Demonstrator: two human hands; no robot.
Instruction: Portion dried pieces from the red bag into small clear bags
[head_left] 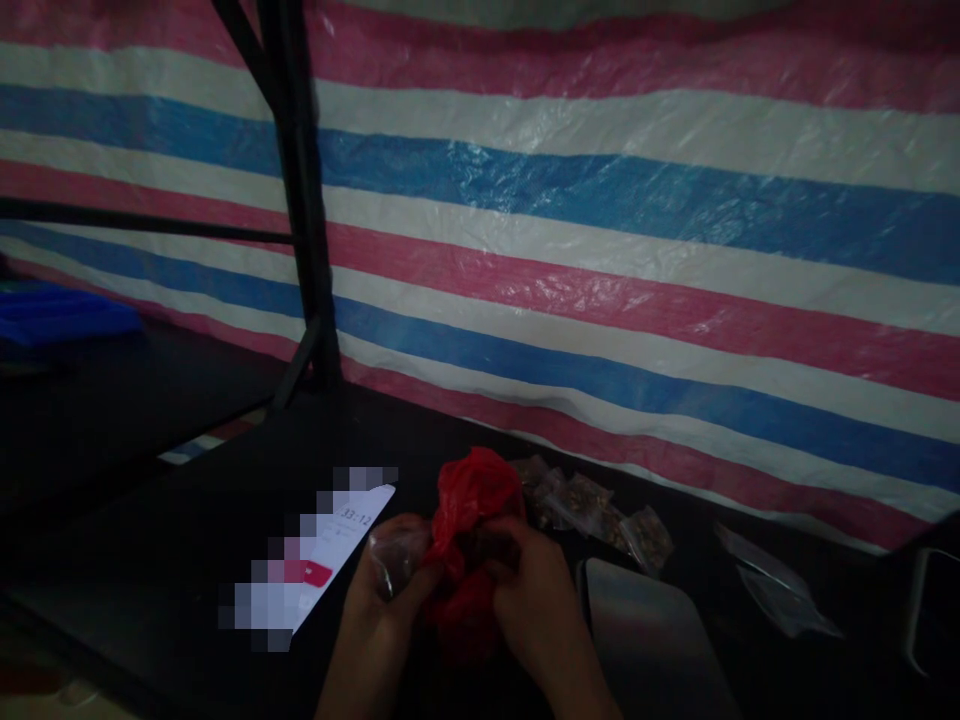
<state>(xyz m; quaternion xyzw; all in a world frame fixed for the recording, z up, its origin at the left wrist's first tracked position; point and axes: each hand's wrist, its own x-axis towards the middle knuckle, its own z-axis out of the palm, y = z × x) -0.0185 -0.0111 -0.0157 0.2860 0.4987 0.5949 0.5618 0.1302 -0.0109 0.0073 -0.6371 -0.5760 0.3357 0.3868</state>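
A crumpled red plastic bag (478, 490) is between my hands, low in the middle of the view. My left hand (390, 585) is closed on a small clear plastic bag (396, 555), its thumb against the red bag's side. On the other side, my right hand (529, 580) has its fingers bent at the mouth of the red bag, gripping it; the fingertips are partly hidden. What the red bag holds is too dark to make out. Just behind it lie several small clear packets (592, 505) with brown bits inside.
A flat scale-like device with a metal top (649, 630) sits right of my hand. Flat clear bags (784, 585) lie farther right. Left is a lit phone screen (337, 550), partly blurred out. A black post (307, 250) and a striped sheet (637, 220) stand behind.
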